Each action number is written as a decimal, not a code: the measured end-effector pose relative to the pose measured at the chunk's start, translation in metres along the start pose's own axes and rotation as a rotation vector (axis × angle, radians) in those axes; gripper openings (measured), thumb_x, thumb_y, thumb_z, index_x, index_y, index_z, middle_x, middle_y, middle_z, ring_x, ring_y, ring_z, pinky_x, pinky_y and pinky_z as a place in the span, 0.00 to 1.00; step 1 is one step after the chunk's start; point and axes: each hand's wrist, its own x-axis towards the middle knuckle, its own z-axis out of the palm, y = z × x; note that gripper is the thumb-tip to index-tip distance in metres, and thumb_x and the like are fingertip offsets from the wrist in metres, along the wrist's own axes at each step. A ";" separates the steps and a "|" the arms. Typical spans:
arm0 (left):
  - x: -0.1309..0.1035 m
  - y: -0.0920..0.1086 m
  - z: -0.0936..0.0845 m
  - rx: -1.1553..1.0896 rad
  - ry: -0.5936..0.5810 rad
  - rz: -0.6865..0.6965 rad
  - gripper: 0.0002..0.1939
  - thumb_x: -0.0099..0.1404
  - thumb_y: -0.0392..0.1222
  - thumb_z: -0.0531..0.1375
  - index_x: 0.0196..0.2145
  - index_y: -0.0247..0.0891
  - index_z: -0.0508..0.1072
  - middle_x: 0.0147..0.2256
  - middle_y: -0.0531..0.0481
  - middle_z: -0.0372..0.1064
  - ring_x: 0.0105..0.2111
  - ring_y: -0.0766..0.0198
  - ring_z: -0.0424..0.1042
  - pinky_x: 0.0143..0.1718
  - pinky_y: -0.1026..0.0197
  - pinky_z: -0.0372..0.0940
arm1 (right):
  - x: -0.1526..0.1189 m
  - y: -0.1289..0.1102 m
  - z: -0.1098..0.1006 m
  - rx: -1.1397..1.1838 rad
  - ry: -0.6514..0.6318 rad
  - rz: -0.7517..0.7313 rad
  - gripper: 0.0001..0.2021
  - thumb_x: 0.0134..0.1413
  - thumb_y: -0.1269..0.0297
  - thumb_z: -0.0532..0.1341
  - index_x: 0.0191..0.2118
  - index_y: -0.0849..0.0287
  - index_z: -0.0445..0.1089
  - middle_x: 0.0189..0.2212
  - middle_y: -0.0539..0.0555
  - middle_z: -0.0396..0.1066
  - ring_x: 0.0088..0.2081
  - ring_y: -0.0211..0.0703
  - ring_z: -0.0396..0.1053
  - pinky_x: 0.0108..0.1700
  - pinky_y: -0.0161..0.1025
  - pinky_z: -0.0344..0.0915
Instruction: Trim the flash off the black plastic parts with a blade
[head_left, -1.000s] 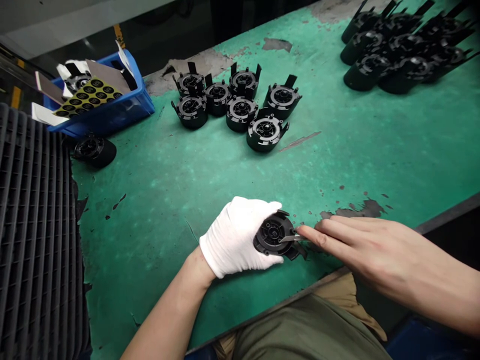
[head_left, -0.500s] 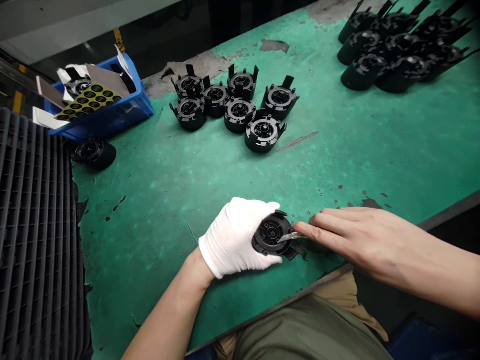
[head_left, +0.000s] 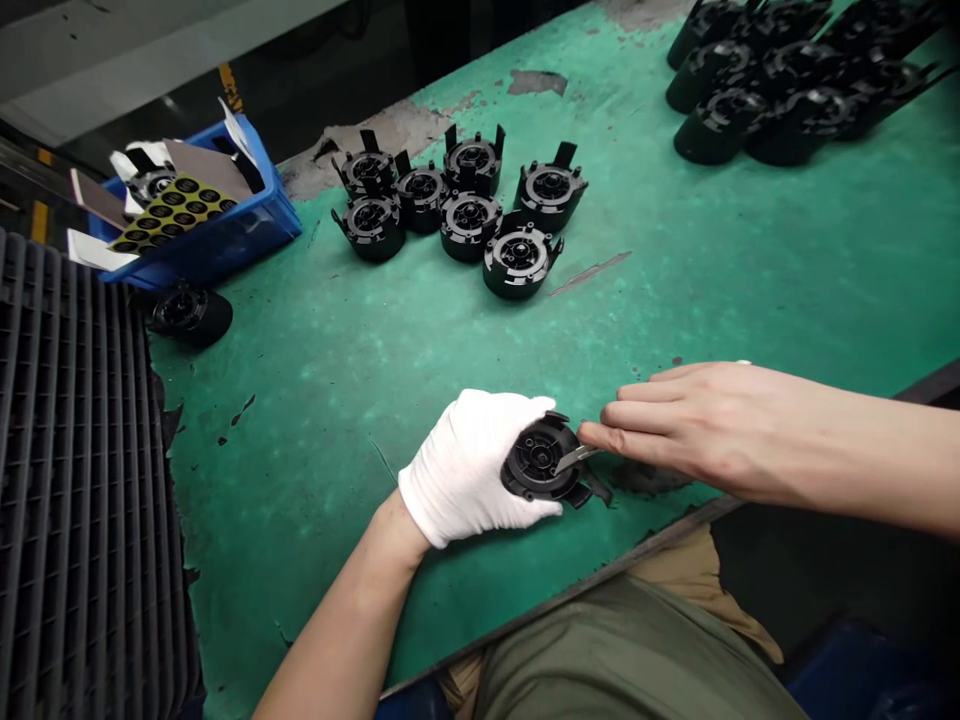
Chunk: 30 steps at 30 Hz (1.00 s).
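My left hand [head_left: 476, 465], in a white glove, is closed around the side of a round black plastic housing [head_left: 538, 458]. The housing's ribbed inner face is turned up, and prongs stand out at its rim. My bare right hand [head_left: 686, 425] is closed on a utility knife with a thin metal blade [head_left: 574, 458]. The blade's tip lies against the inner face, right of its centre. Most of the knife's handle is hidden by the fingers.
Several similar black housings [head_left: 471, 215] stand grouped on the green table [head_left: 360, 350], with more [head_left: 724, 120] at the far right. At the left, a blue bin [head_left: 217, 245] holds a sheet of round black stickers [head_left: 176, 210]. One housing [head_left: 193, 313] lies beside it, near a black grille [head_left: 75, 470].
My right hand has risen slightly and its wrist has turned, so the knife blade lies at a steeper slant. My left hand still grips the housing. The whole view has shifted a little.
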 end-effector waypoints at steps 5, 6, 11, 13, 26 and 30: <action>-0.003 -0.004 0.002 -0.021 0.026 0.029 0.48 0.71 0.72 0.82 0.76 0.44 0.79 0.66 0.33 0.90 0.65 0.29 0.93 0.71 0.31 0.85 | 0.010 0.006 -0.010 -0.037 -0.210 0.001 0.32 0.93 0.70 0.48 0.82 0.49 0.83 0.45 0.56 0.85 0.46 0.50 0.80 0.54 0.50 0.76; -0.003 -0.004 0.002 -0.026 0.030 0.033 0.48 0.72 0.72 0.81 0.76 0.44 0.78 0.66 0.33 0.90 0.65 0.29 0.93 0.71 0.32 0.85 | 0.010 0.007 -0.012 -0.033 -0.231 0.012 0.32 0.93 0.69 0.47 0.82 0.48 0.83 0.45 0.56 0.85 0.46 0.50 0.80 0.54 0.51 0.76; -0.001 -0.003 0.000 -0.055 0.031 0.057 0.46 0.72 0.67 0.83 0.76 0.40 0.79 0.63 0.33 0.91 0.63 0.32 0.94 0.70 0.36 0.85 | -0.015 0.010 -0.009 -0.022 -0.099 0.020 0.33 0.96 0.63 0.45 0.81 0.47 0.83 0.43 0.55 0.84 0.41 0.49 0.78 0.47 0.49 0.73; -0.001 -0.002 0.001 -0.056 0.028 0.052 0.46 0.72 0.66 0.83 0.76 0.39 0.79 0.64 0.33 0.91 0.65 0.32 0.93 0.72 0.35 0.85 | -0.035 0.005 0.000 -0.055 0.047 0.100 0.33 0.95 0.65 0.45 0.83 0.45 0.82 0.41 0.55 0.83 0.39 0.48 0.78 0.43 0.48 0.72; -0.011 -0.011 0.008 -0.064 0.075 -0.032 0.58 0.66 0.76 0.86 0.82 0.48 0.76 0.71 0.34 0.89 0.69 0.28 0.91 0.74 0.32 0.86 | -0.054 -0.053 0.078 -0.081 0.453 0.333 0.24 0.93 0.62 0.61 0.83 0.47 0.76 0.49 0.55 0.88 0.40 0.50 0.88 0.38 0.44 0.80; -0.011 -0.013 0.019 -0.049 0.144 -0.044 0.68 0.55 0.89 0.86 0.78 0.45 0.80 0.68 0.31 0.89 0.69 0.26 0.91 0.74 0.29 0.87 | -0.046 -0.048 0.066 -0.156 0.437 0.311 0.19 0.94 0.60 0.61 0.77 0.49 0.78 0.48 0.55 0.88 0.40 0.51 0.88 0.38 0.46 0.80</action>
